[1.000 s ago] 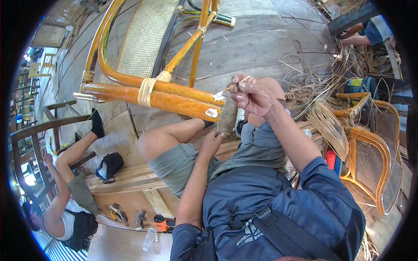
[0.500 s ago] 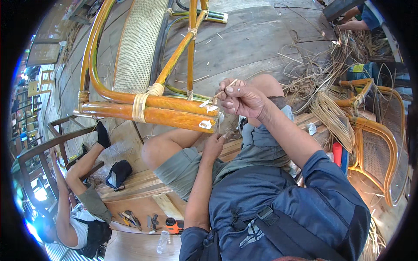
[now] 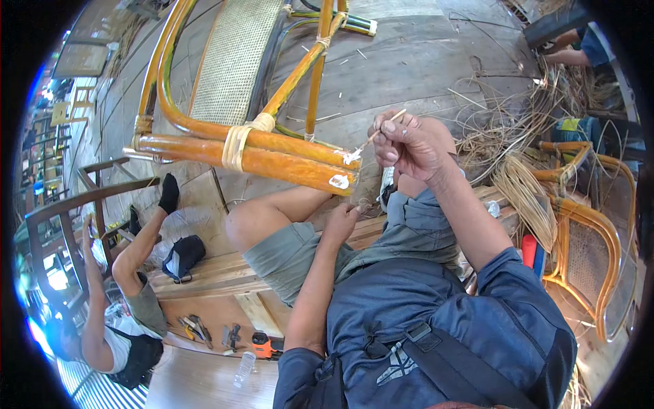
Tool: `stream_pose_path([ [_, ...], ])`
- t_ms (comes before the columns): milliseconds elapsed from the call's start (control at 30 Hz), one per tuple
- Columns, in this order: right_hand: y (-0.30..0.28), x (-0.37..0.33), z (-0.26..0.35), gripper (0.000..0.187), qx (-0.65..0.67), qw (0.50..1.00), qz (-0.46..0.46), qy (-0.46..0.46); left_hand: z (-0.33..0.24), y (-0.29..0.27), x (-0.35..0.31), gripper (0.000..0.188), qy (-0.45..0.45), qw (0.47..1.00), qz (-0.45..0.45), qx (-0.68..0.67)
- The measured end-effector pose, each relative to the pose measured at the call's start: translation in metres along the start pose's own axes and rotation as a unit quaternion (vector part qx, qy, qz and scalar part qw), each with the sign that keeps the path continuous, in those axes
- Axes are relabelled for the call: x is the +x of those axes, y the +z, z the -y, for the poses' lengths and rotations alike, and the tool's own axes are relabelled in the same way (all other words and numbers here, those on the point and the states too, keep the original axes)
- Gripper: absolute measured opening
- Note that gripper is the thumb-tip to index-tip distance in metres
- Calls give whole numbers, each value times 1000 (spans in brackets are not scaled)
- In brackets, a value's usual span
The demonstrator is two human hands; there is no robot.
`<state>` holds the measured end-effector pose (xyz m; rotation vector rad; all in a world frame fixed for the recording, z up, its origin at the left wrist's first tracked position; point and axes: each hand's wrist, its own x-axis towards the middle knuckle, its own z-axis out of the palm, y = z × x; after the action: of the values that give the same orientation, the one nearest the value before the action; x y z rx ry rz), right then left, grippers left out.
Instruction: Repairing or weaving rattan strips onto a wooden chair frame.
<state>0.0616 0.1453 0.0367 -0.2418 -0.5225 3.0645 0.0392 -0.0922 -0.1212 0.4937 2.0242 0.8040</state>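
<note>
A rattan chair frame (image 3: 293, 167) with glossy orange-brown poles stands before me, two of its poles lying side by side and bound with pale strips. White paste marks both pole ends. My right hand (image 3: 412, 148) pinches a thin wooden stick (image 3: 400, 114), its lower tip at the upper white patch (image 3: 351, 157). Below the pole ends, close to my knee, my left hand (image 3: 340, 223) is closed with the fingers curled in. Whatever it may hold is hidden. A woven cane panel (image 3: 235, 65) belongs to the chair on the far side.
Loose rattan strands (image 3: 501, 116) and a strip bundle (image 3: 524, 194) lie to my right, beside another rattan chair (image 3: 586, 225). Pliers (image 3: 195, 328), an orange tool (image 3: 262, 344) and a clear bottle (image 3: 245, 368) sit at lower left. A co-worker (image 3: 129, 327) sits left; another's arm (image 3: 569, 57) shows far right.
The whole view has shifted, so the chair appears further right. The stick's tip remains by the upper white patch, while my left hand sits a little further from the pole ends.
</note>
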Motion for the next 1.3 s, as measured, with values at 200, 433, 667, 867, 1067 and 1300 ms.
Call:
stream_pose_path([
  [200, 10, 15, 12, 12, -135, 991, -18, -21, -15, -7, -5, 36, -5, 1000, 13, -11],
  [433, 50, -21, 12, 12, -326, 938, -58, -105, -7, -7, -8, 35, 17, 1000, -8, 3],
  [667, 65, -69, 31, 10, -399, 880, -101, -235, -36, -8, -14, 34, 59, 995, 13, 79],
  [867, -9, -175, 68, 11, -577, 627, -432, -294, -18, -11, -9, 31, 106, 993, 19, 50],
  [1067, -131, -295, 18, 16, -672, 451, -574, -124, -25, -2, -11, 33, 77, 995, 51, 27],
  [1300, -168, -320, -6, 19, -783, 297, -542, -73, -22, 1, -18, 34, 26, 994, 108, 16],
])
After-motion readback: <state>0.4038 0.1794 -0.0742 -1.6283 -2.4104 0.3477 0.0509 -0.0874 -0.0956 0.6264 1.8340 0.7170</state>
